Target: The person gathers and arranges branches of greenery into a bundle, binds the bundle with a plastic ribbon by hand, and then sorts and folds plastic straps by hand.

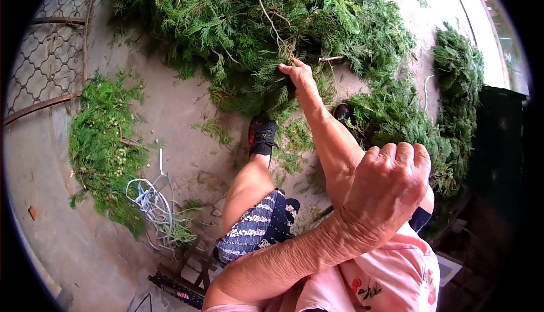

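View from 1 head-worn fisheye camera, facing steeply down; left hand [388, 190] very near, branch heap [255, 34] farther off.

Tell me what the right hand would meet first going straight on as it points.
Probably the big pile of green branches just beyond the right hand; exact depth is hard to judge.

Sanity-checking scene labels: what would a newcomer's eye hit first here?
The big heap of green branches filling the top middle, with the right hand at its near edge. Then the left hand, a closed fist large at center right, its arm crossing over the right one. Last, the tangle of pale strips at lower left, beside a smaller patch of greenery.
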`<action>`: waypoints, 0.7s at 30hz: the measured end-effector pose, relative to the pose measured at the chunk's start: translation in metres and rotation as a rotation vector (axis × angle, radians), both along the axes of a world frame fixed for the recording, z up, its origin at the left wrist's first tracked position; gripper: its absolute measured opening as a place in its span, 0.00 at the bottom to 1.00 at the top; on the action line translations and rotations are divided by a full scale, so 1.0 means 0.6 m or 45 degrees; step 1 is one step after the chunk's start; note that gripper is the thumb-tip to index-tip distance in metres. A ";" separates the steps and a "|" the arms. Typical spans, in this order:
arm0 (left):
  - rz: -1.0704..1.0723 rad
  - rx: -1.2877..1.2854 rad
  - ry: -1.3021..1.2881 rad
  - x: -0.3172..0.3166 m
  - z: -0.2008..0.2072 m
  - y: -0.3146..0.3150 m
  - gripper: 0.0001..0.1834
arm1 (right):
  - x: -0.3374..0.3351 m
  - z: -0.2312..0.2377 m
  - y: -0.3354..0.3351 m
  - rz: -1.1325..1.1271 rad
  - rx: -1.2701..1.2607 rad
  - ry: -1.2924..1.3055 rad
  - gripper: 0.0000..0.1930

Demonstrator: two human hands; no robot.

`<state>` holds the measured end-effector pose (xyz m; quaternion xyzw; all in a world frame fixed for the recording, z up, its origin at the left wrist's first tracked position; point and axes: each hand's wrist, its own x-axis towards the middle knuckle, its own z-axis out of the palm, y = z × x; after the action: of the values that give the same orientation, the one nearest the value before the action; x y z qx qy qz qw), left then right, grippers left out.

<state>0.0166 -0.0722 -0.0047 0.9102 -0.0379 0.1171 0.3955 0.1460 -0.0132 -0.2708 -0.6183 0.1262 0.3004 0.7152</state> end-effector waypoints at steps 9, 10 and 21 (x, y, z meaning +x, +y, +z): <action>-0.016 -0.077 -0.012 -0.006 0.013 0.022 0.15 | -0.037 0.109 0.054 -0.153 0.092 -0.049 0.20; 0.018 -0.047 -0.006 -0.009 0.008 0.032 0.15 | -0.097 0.143 0.079 -0.051 0.280 -0.001 0.21; 0.020 0.044 0.005 0.016 0.003 0.001 0.04 | -0.292 0.032 0.107 0.351 -0.624 -0.448 0.19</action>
<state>0.0264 -0.0713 -0.0031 0.9174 -0.0321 0.1176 0.3787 -0.0290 0.0507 -0.2517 -0.8258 -0.0156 0.2437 0.5084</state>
